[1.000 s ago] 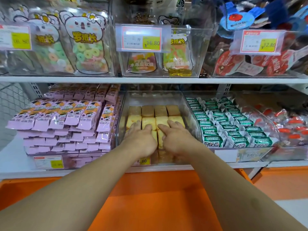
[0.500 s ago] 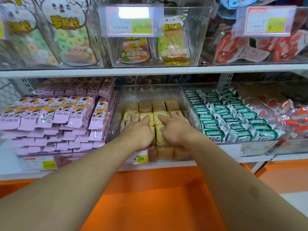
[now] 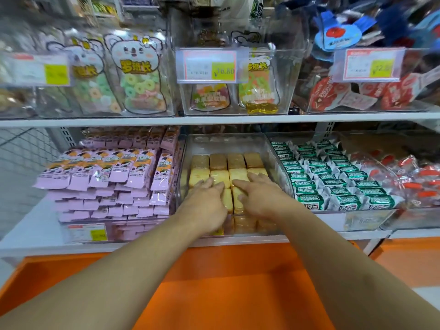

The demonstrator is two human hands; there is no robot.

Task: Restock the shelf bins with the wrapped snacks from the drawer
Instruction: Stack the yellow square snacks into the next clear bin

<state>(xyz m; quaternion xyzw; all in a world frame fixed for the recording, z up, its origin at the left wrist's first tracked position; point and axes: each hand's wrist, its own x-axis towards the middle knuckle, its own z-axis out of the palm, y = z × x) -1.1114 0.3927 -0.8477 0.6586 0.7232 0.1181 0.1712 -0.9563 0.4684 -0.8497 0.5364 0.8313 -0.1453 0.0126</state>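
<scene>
Neither hand has hold of anything. In the head view the left hand (image 3: 206, 206) lies palm down with its fingers straight, their tips resting on the wrapped yellow cakes (image 3: 238, 175) in the clear middle bin (image 3: 228, 141). The right hand (image 3: 260, 201) lies flat beside it, the forefinger stretched toward the left hand and the other fingers spread over the cakes on the right of the bin. The two hands are just beside each other, with a narrow strip of cakes showing between them. Both bare forearms reach in from the bottom corners of the picture.

The cakes fill the bin in neat rows; the back row looks browner, the nearer rows paler yellow. The bin stands on the lower shelf (image 3: 35, 246), between a stack of pink packs (image 3: 107, 177) on its left and rows of green packs (image 3: 333, 184) on its right. Further right lie red-and-white snacks (image 3: 419, 177), blurred.

Below the shelf an orange drawer (image 3: 226, 282) stands open beneath the arms; the part that shows holds nothing.

On the upper shelf (image 3: 214, 120) stand clear bins with bags of ring candy (image 3: 140, 79), a price tag (image 3: 207, 65) reading 16.80, and red wrapped sweets (image 3: 333, 96) at the right.
</scene>
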